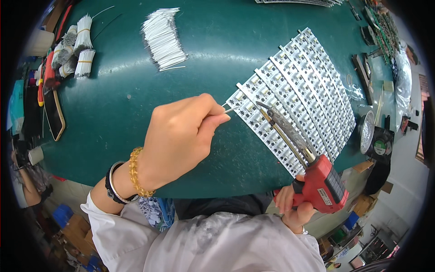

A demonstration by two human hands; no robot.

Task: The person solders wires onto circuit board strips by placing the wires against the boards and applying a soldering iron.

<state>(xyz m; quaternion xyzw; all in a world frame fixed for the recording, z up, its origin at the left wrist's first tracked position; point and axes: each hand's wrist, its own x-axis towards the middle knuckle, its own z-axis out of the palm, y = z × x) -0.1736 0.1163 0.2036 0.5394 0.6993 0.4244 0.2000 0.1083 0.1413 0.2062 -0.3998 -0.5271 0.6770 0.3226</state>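
Note:
My left hand [181, 129] has its thumb and index finger pinched on a short white wire [231, 109]. The wire's end reaches the left corner of a white panel of small circuit boards [317, 86], which lies slantwise on the green table [118, 113]. In my right hand [290, 204] is a red soldering gun [324, 186], my fingers wrapped round its grip. Its long metal nose slants up and left over the panel, with the dark tip near that same corner, a little right of the wire. Whether the tip touches the panel cannot be made out.
A pile of loose white wires [164, 38] lies at the back, and rubber-banded wire bundles [84, 38] at the back left. A phone [54, 115] rests at the left edge. On the right are a metal bowl [367, 131] and a black fan [381, 146].

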